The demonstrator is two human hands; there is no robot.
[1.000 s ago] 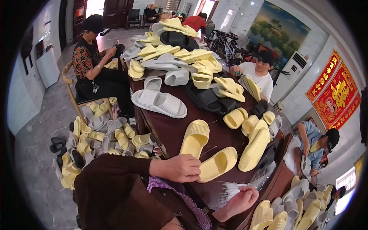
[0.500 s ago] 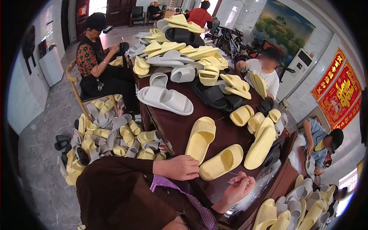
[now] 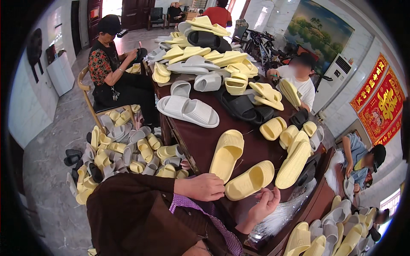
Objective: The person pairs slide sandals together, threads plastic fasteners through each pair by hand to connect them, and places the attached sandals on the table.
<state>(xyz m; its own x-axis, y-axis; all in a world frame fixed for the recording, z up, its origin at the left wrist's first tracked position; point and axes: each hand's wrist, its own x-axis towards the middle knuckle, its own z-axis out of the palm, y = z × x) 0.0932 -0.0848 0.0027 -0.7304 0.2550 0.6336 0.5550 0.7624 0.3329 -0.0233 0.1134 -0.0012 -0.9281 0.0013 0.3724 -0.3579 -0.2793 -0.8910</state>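
Note:
Two yellow slippers lie sole down before me on the dark red table: the left slipper point(image 3: 227, 154) and the right slipper point(image 3: 250, 181), heels toward me. Curled fingers of my left hand point(image 3: 203, 187) rest by the heel ends, at the gap between the pair. What those fingers grip is hidden. My right hand point(image 3: 262, 207) is just right of the right slipper's heel, thumb and fingertips pinched on a thin pale strand point(image 3: 259, 192). The strand runs toward that slipper. Beneath the right wrist is a bundle of white strands point(image 3: 273, 224).
Yellow, grey and black slippers are heaped on the table point(image 3: 200, 147); one yellow slipper point(image 3: 294, 164) lies to the right. More slippers point(image 3: 145, 149) cover the floor at left and fill the lower right. Co-workers sit at left point(image 3: 109, 64), across point(image 3: 299, 79) and right point(image 3: 358, 155).
My right hand has moved slightly left, closer to the right slipper's heel, and less of the strand shows. My left hand stays by the heels. The view has shifted a little.

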